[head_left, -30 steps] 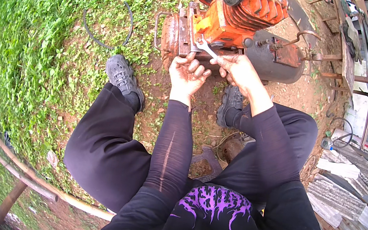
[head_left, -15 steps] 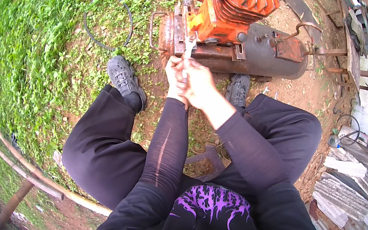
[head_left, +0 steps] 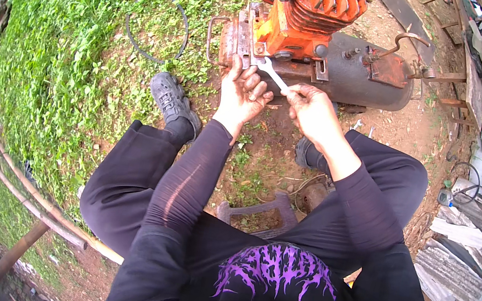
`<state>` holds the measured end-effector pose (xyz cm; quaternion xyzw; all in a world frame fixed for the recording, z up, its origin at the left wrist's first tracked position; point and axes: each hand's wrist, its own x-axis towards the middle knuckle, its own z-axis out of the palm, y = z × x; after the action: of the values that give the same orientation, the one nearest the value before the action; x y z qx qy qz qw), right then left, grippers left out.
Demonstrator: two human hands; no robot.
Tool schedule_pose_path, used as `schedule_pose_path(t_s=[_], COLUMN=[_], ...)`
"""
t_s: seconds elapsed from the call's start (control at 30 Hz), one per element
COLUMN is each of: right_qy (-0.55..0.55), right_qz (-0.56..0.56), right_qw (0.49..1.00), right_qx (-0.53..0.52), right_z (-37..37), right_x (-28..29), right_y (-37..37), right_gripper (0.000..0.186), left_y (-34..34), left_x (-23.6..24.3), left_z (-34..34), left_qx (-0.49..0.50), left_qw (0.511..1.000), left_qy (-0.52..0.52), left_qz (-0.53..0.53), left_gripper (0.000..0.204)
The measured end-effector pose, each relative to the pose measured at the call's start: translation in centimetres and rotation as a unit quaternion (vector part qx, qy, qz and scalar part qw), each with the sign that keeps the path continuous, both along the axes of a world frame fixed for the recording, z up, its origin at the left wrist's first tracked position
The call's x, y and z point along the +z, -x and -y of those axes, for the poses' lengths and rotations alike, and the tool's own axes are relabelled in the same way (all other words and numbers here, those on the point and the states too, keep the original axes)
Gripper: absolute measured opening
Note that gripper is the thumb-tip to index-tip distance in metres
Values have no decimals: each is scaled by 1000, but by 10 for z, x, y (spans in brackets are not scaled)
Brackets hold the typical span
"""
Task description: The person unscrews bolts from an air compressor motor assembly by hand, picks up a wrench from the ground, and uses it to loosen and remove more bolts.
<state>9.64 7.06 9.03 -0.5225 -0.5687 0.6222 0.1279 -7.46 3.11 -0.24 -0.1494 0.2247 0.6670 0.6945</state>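
Observation:
An open-end wrench (head_left: pixel 276 77) slants from the edge of the mounting plate down to my right hand (head_left: pixel 316 114). That hand is closed, its thumb and fingers pinching the handle's end. Palm up, my left hand (head_left: pixel 241 99) stays left of the wrench with fingers half curled and apart, holding nothing I can see. One of its digits reaches up to the plate's front edge. Above both hands is an orange, finned compressor pump (head_left: pixel 284 27), bolted on a dark, rusty tank (head_left: pixel 357 84). The wrench's jaw lies just below a bolt (head_left: pixel 260 48) at the pump's foot.
A black belt-like loop (head_left: pixel 186 30) lies on the grass to the left. Between my legs is a low frame (head_left: pixel 257 208), a round rusty can-like piece (head_left: pixel 313 197) beside it. Corrugated sheets (head_left: pixel 450 272) are piled at the right; bamboo poles (head_left: pixel 37 198) cross at lower left.
My hands have parted: the left has let go and opened, while the right has swung the wrench handle to the right. The wrench's jaw has come away from the bolt.

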Motion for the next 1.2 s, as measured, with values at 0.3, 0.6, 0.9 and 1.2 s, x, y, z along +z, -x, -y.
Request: schedule_pose_path(t_s=[0.3, 0.6, 0.9, 1.2], right_qy=[-98, 55, 27, -367], right_qz=[-24, -71, -58, 392], right_qw=[995, 995, 994, 843], right_qx=[-19, -51, -88, -24], right_z=[-21, -39, 18, 56], right_x=[-34, -35, -52, -89], right_y=[-4, -7, 45, 156], right_gripper=[18, 19, 20, 79], left_y=[-12, -14, -7, -12], left_x=[10, 11, -11, -61], left_z=[-3, -4, 0, 27], left_qx=[43, 54, 59, 40], left_qw=[999, 997, 997, 980], left_qy=[-15, 35, 26, -152], left_qz=[11, 31, 41, -123], left_gripper=[48, 46, 73, 64])
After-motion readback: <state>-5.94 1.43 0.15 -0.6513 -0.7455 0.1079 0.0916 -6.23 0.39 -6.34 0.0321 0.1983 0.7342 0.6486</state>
